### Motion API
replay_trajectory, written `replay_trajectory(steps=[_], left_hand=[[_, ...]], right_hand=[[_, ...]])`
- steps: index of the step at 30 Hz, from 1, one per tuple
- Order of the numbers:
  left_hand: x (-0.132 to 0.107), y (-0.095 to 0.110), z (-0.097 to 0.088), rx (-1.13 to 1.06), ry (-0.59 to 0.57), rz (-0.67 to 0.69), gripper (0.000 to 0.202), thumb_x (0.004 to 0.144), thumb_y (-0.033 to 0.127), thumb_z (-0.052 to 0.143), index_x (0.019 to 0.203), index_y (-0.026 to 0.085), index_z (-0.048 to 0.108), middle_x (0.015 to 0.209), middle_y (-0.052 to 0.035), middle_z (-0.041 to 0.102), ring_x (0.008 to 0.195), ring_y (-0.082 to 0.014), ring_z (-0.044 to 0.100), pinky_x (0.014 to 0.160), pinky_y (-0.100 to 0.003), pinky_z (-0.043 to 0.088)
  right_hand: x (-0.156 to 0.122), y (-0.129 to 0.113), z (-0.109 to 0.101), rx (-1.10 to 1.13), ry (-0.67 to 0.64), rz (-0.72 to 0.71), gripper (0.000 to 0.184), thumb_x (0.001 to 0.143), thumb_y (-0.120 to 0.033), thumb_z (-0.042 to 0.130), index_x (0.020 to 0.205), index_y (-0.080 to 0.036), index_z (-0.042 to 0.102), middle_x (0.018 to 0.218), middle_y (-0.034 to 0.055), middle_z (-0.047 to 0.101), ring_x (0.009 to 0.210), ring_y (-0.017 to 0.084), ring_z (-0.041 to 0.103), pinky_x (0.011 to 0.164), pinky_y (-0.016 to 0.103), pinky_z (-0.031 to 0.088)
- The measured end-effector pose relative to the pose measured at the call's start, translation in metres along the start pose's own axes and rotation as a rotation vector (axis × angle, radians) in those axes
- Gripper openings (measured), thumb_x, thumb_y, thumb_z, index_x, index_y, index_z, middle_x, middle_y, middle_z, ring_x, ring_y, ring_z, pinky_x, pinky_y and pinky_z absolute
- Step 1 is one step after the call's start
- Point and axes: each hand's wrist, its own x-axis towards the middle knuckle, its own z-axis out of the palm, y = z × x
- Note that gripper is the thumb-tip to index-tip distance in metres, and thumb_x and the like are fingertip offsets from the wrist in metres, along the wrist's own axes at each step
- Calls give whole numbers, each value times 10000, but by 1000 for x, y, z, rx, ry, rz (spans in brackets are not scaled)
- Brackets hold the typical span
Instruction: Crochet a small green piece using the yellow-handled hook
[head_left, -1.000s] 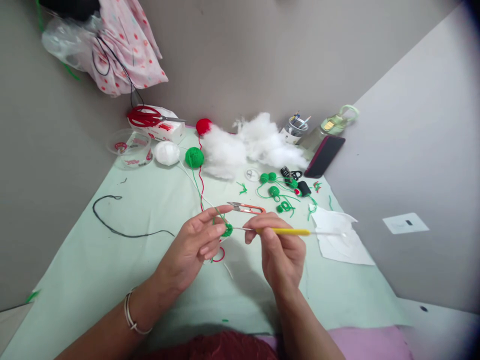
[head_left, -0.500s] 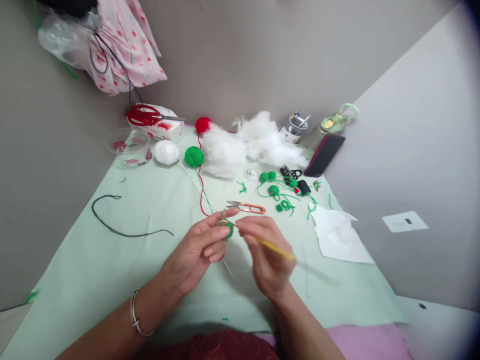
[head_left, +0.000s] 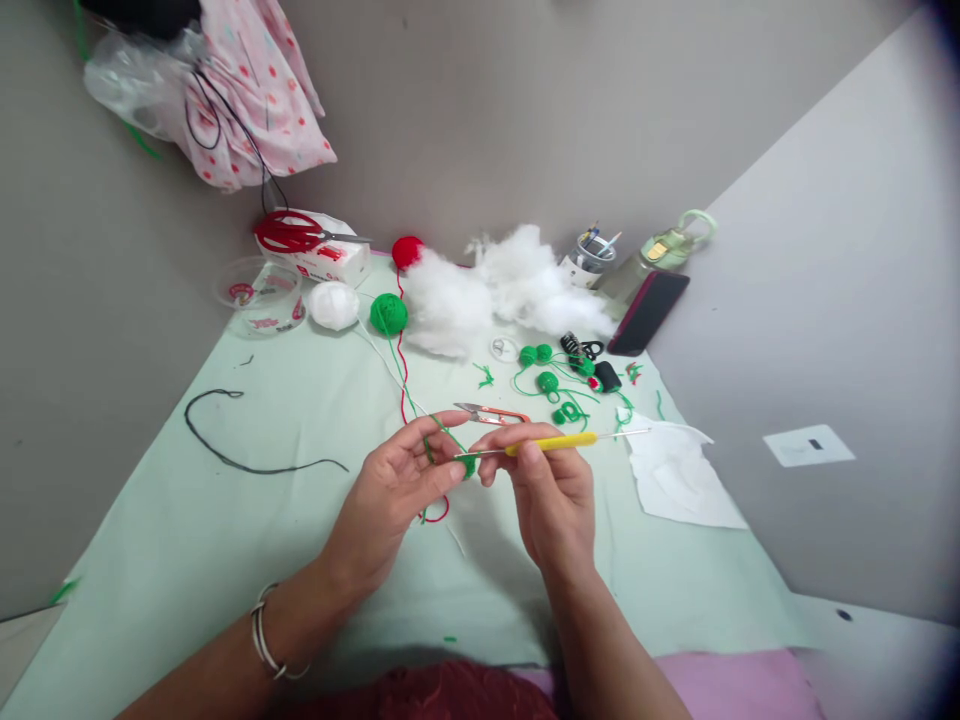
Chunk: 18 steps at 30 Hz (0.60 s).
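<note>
Above the tabletop [head_left: 187, 550], hands [head_left: 379, 500] [head_left: 556, 500] pinch a partly hidden green piece [head_left: 469, 467], left, and a yellow hook [head_left: 555, 443], right.

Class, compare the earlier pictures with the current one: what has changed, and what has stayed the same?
Since half a second ago, the right hand has swung the rear of the yellow-handled hook upward, from slanting down rightward to rising slightly. Nothing was let go: the left hand still holds the small green piece. The green yarn ball and white stuffing stayed put.
</note>
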Motion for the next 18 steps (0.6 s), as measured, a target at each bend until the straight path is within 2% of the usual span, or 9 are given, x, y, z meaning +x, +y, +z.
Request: replay_trajectory(steps=[3, 5, 9, 12, 14, 18], left_hand=[[0, 0, -2, 24, 13, -1, 348, 860, 296, 835, 1206, 275, 808, 891, -8, 642, 835, -167, 583, 736, -293, 461], [0, 0, -3, 49, 18, 19, 330, 876, 293, 819, 1205, 276, 807, 900, -3, 624, 838, -160, 583, 734, -284, 461], [0, 0, -1, 124, 52, 95, 323, 883, 273, 808, 1206, 260, 794, 898, 3, 607, 825, -150, 582, 742, -272, 476], [0, 1, 0, 169, 76, 102, 334, 864, 258, 822, 1195, 236, 786, 857, 12, 590, 772, -139, 562, 712, -264, 477], [0, 1, 0, 169, 72, 95, 345, 864, 258, 824, 1205, 238, 781, 847, 17, 588, 764, -134, 563, 701, -255, 476], [1, 2, -3, 132, 35, 86, 345, 882, 274, 822, 1225, 270, 780, 864, 23, 606, 792, -128, 586, 712, -237, 481]], right_hand=[[-2, -3, 0, -36, -12, -37, 241, 1083, -349, 576, 1030, -220, 773, 925, 63, 791, 715, 170, 715, 657, 327, 599], [-4, -5, 1, -153, -16, -117, 230, 1097, -278, 538, 1065, -232, 762, 936, 52, 792, 727, 163, 725, 694, 328, 613], [-7, -5, 2, -476, -87, -412, 256, 1085, -169, 500, 1169, -227, 735, 976, 73, 803, 839, 184, 757, 762, 337, 634], [-8, -4, 3, -618, -155, -613, 261, 1073, -148, 492, 1212, -196, 707, 989, 113, 808, 951, 222, 775, 770, 351, 649], [-8, -3, 3, -624, -153, -632, 260, 1067, -140, 495, 1216, -197, 701, 986, 113, 806, 951, 226, 776, 758, 353, 651], [-11, 0, 1, -476, -79, -491, 279, 1060, -117, 501, 1218, -222, 705, 987, 79, 801, 871, 199, 762, 760, 352, 637]])
